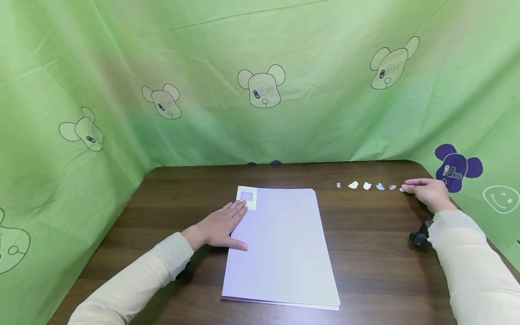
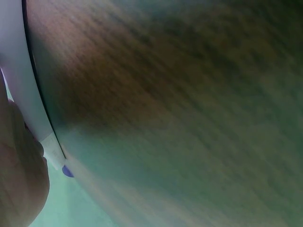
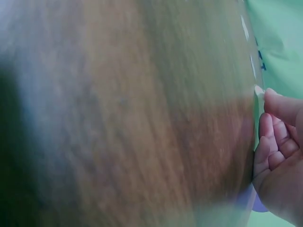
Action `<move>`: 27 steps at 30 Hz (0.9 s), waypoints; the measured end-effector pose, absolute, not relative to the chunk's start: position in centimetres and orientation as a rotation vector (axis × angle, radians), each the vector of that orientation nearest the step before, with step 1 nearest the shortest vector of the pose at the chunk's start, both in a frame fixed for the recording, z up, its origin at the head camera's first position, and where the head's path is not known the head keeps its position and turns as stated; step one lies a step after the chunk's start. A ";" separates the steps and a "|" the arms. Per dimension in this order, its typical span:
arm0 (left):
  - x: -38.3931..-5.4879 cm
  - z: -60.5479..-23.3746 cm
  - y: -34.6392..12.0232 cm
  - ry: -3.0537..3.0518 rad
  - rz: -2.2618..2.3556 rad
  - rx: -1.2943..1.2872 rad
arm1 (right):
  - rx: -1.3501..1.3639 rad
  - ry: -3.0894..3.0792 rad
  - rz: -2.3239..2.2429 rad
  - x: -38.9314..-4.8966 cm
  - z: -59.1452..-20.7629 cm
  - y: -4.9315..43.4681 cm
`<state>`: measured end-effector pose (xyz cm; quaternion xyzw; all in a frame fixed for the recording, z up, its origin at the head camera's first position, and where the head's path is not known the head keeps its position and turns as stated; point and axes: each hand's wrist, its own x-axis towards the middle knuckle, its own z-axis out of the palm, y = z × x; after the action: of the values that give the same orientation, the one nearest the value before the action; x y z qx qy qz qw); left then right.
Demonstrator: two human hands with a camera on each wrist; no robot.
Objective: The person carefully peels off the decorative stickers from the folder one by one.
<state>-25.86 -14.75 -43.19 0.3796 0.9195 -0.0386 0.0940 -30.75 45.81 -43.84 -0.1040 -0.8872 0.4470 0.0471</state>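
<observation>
My left hand rests flat with spread fingers on the left edge of a stack of large white sheets. Its fingertips reach a small label with a purple square at the stack's upper left corner. In the left wrist view, part of the hand shows beside the stack's edge. Far to the right, my right hand pinches a small white scrap at its fingertips, low over the table. The right wrist view shows this scrap at the fingertip, other fingers curled.
Several small torn-looking scraps lie in a row left of the right hand, among them a white one and a purplish one. The brown wooden table ends at a green printed curtain behind and at both sides.
</observation>
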 end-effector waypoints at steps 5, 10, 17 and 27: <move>-25.7 -43.2 -14.7 2.719 -0.101 1.114 | -0.330 -2.776 1.207 -30.7 -43.9 45.5; -25.7 -43.2 -14.7 2.728 -0.118 1.120 | -0.290 -2.810 1.059 -30.7 -43.8 45.1; -25.8 -43.2 -14.7 2.733 -0.107 1.117 | -0.226 -2.816 0.948 -30.8 -44.0 44.9; -25.7 -43.2 -14.6 2.731 -0.109 1.108 | -0.262 -2.825 0.953 -30.8 -44.1 45.1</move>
<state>-25.74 -14.65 -43.23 0.3740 0.9217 -0.0367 0.0961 -30.84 45.08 -44.11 -0.0874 -0.9412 0.3177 0.0742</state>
